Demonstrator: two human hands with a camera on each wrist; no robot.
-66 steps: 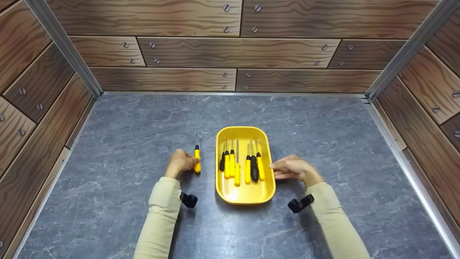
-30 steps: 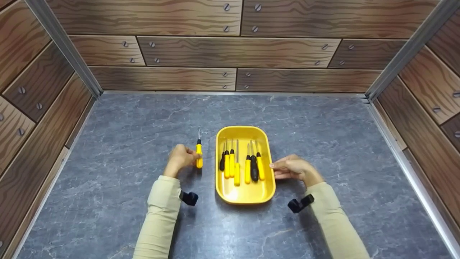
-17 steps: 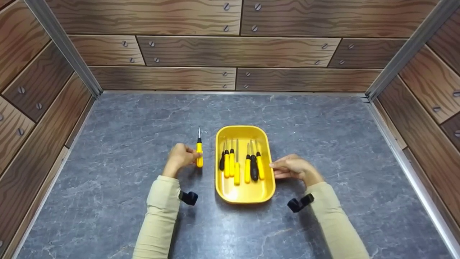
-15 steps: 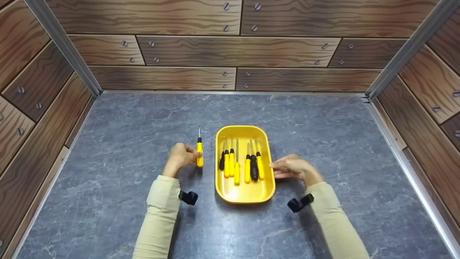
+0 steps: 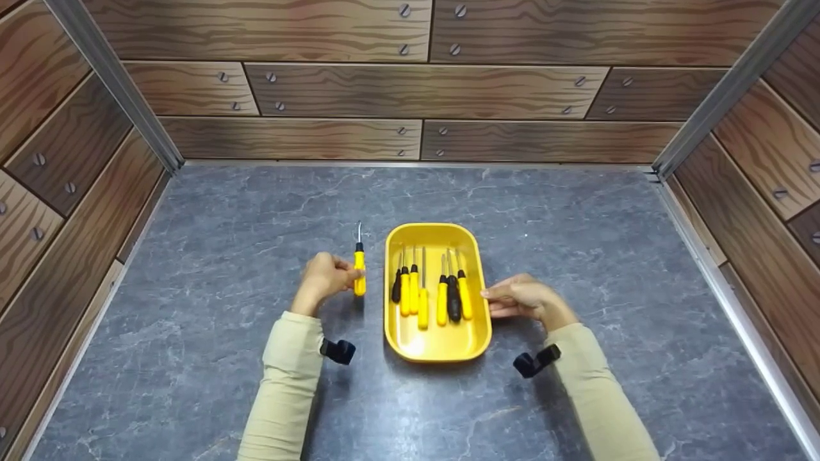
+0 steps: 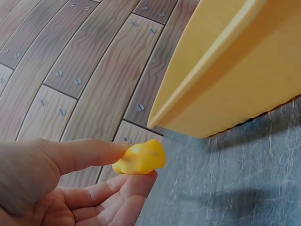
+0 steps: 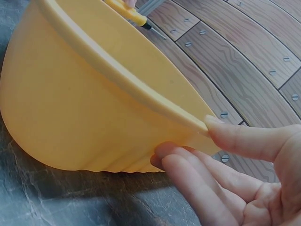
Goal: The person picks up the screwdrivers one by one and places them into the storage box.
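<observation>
In the head view my left hand [image 5: 325, 275] pinches a screwdriver [image 5: 359, 275] by its yellow handle, left of a yellow plastic tub [image 5: 438, 346]. Its metal shaft points away from me, and a shadow falls beneath it on the table. The left wrist view shows the handle's end [image 6: 143, 157] between thumb and fingers. On the tub's right side, my right hand [image 5: 525, 298] grips the rim, the thumb on the edge and the fingers against the outer wall [image 7: 84, 108]. Several screwdrivers [image 5: 423, 307] with yellow or black handles lie side by side inside the tub, shafts pointing away.
The tub stands on a grey marbled tabletop [image 5: 224, 243]. Wood-patterned panels [image 5: 423, 93] close off the back and both sides, with metal strips [image 5: 737, 89] at the corners. A strip of tabletop lies between the held screwdriver and the tub.
My left hand has moved the screwdriver slightly away from me and to the right, closer to the tub. The right hand and the tub have stayed in place.
</observation>
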